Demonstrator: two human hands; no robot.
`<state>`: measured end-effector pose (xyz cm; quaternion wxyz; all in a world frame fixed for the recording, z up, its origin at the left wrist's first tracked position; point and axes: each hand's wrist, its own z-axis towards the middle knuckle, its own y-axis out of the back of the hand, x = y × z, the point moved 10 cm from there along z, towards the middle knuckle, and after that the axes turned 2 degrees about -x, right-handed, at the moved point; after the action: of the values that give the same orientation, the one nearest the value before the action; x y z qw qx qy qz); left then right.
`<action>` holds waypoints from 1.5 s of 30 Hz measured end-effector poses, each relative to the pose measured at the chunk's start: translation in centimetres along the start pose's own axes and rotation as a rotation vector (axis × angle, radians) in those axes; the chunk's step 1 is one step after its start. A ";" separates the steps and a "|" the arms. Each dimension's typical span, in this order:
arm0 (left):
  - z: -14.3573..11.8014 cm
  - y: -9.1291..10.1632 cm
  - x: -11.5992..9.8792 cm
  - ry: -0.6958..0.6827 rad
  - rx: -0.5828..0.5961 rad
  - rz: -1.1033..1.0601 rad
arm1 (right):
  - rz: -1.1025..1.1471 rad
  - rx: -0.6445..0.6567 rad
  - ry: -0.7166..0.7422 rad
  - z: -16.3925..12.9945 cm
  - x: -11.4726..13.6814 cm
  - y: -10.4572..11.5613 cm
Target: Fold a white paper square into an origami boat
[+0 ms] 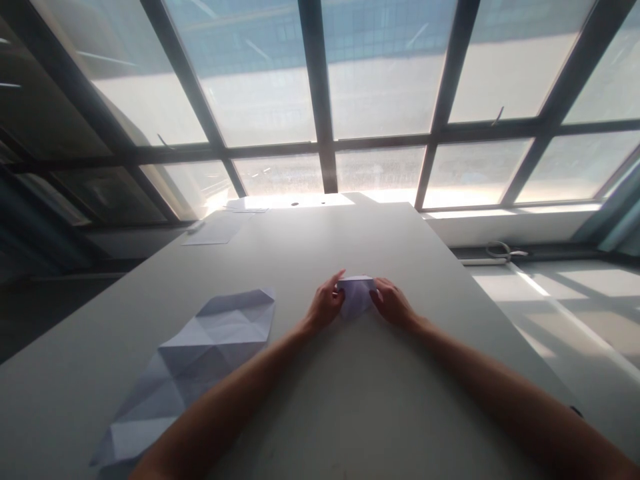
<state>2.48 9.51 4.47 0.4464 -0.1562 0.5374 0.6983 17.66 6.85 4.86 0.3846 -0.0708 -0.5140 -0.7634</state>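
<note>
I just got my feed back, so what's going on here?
A person has both hands, left hand and right hand, on a small folded paper, one at each side. Whether it rests on the white table or is slightly lifted, I can't tell. A larger creased sheet lies spread out to the left, beside the left forearm. Farther off, toward the windows, lies more paper.

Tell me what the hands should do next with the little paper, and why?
Maybe gently press along the top edge of the small paper. The left hand and right hand hold it at opposite sides, so it should stay steady, and the pale strip along the top looks like a fold, though I can't tell how flat it is.
</note>
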 end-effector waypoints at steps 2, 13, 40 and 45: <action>0.1 0.6 -0.3 -0.039 -0.041 0.023 | -0.025 0.042 0.014 0.0 0.3 -0.3; -0.4 -2.5 0.2 -0.089 0.305 0.218 | -0.190 0.374 0.178 -1.3 1.1 -3.2; -2.1 -4.3 -0.9 -0.262 0.413 0.530 | -0.172 0.413 0.141 -1.4 0.7 -3.8; -2.2 -4.6 -0.5 -0.261 0.446 0.589 | -0.200 0.387 0.104 -1.3 0.5 -3.9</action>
<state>5.83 7.39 1.20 0.3147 0.1958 0.6363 0.6765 15.08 6.16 1.64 0.3391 0.0950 -0.6348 -0.6877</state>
